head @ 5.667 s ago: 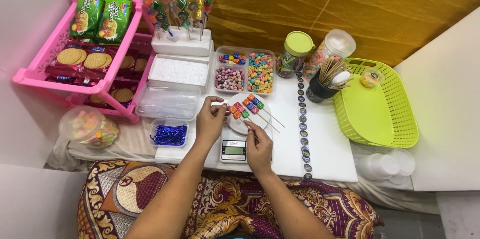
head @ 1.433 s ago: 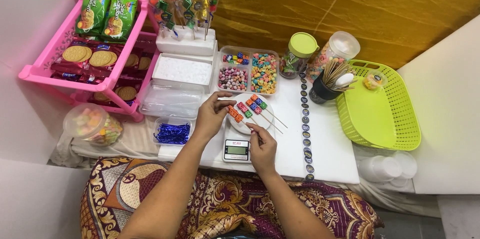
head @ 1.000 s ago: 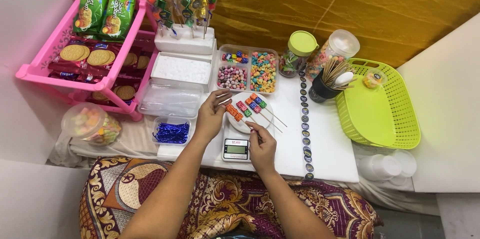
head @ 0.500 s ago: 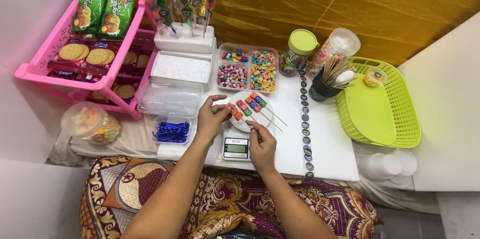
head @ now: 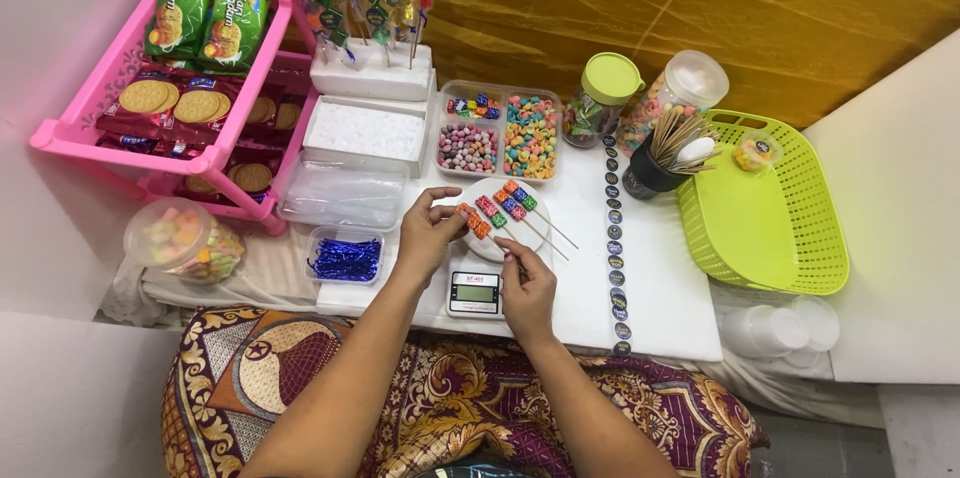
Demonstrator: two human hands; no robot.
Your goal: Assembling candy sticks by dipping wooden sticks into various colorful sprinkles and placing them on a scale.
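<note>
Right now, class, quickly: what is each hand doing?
Left hand: fingers pinched on the candy end of a candy skewer over the small scale.
Right hand: pinching that skewer's stick end.

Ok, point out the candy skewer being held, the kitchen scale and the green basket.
candy skewer (head: pixel 479 225), head view, on the candy pieces near the left hand's fingertips.
kitchen scale (head: pixel 475 293), head view, on its display panel.
green basket (head: pixel 795 178), head view, on its right side wall.
</note>
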